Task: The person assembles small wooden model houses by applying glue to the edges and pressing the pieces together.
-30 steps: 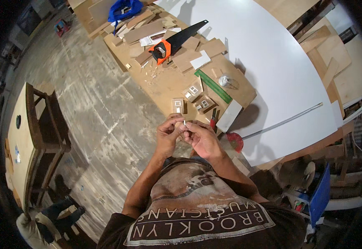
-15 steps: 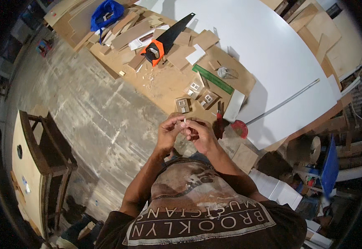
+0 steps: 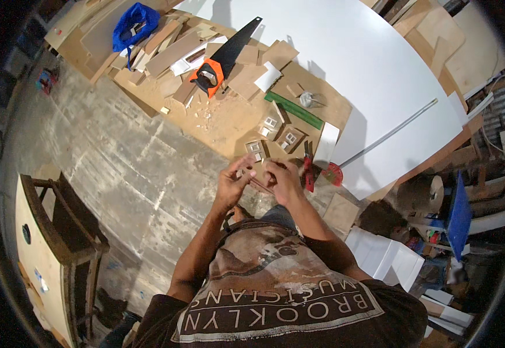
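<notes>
Close to the table's near edge, my left hand [image 3: 234,181] is raised with thumb and forefinger apart; its fingers are slightly blurred, and nothing plainly shows between them. My right hand [image 3: 285,182] is beside it, fingers curled inward and closed, and whatever they may hold is hidden. Just beyond my fingertips stands a small wooden model house piece [image 3: 255,148] with a window frame. Two similar pieces, one with a pale window [image 3: 270,122] and one browner [image 3: 290,138], stand behind it. A red-handled hand tool [image 3: 308,171] lies right of my right hand.
A handsaw with an orange-and-black handle [image 3: 209,78] rests on board offcuts [image 3: 174,55] beside a blue bag [image 3: 133,26]. A green strip [image 3: 294,110], a red fan-shaped object [image 3: 333,174] and a long metal rod [image 3: 388,132] lie rightward. A wooden cabinet [image 3: 49,243] stands at left.
My hands have drawn apart from where their fingertips met around a small white piece. That piece no longer shows. The view has shifted slightly.
</notes>
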The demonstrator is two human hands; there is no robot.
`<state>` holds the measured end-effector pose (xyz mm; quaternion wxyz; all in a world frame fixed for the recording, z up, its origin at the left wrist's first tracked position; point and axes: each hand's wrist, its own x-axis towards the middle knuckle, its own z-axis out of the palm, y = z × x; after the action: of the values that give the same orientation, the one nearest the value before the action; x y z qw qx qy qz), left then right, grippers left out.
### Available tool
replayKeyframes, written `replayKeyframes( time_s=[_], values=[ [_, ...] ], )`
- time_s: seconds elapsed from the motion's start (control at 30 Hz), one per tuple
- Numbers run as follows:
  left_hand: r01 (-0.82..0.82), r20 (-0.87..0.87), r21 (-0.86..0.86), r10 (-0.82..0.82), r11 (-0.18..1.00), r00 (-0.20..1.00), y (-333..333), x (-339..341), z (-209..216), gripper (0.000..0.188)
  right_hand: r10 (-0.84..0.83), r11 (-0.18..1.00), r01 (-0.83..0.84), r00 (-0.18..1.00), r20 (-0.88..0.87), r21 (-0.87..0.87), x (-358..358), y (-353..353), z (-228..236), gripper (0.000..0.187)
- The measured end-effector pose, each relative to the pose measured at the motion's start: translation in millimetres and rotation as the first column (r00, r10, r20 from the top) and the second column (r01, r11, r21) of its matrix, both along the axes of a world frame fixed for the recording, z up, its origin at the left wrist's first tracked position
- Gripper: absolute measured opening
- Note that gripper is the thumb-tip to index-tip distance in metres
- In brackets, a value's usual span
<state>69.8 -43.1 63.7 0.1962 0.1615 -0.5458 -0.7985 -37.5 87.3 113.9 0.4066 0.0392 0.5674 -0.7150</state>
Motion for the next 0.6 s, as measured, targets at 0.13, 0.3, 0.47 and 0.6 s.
replayKeyframes(
  time_s=[0.13, 0.3, 0.47, 0.6],
  values=[
    [-0.031, 0.179, -0.414, 0.115, 0.910, 0.977, -29, -12, -54, 0.048, 0.043, 0.957, 0.062, 0.935, -0.352, 0.282, -39, -25, -63, 0.014],
    [0.005, 0.134, -0.902, 0.271, 0.431, 0.953, -44, -32, -90, 0.076, 0.348, 0.768, 0.256, 0.603, -0.718, 0.587, -59, -61, -129, 0.017],
    [0.135, 0.270, -0.887, 0.257, 0.442, 0.928, -40, -46, -96, 0.089, 0.392, 0.718, 0.298, 0.574, -0.719, 0.629, -55, -67, -151, 0.015],
    [0.192, 0.342, -0.874, 0.286, 0.445, 0.895, -36, -45, -97, 0.080, 0.449, 0.675, 0.316, 0.540, -0.711, 0.667, -45, -75, -150, 0.015]
  ],
)
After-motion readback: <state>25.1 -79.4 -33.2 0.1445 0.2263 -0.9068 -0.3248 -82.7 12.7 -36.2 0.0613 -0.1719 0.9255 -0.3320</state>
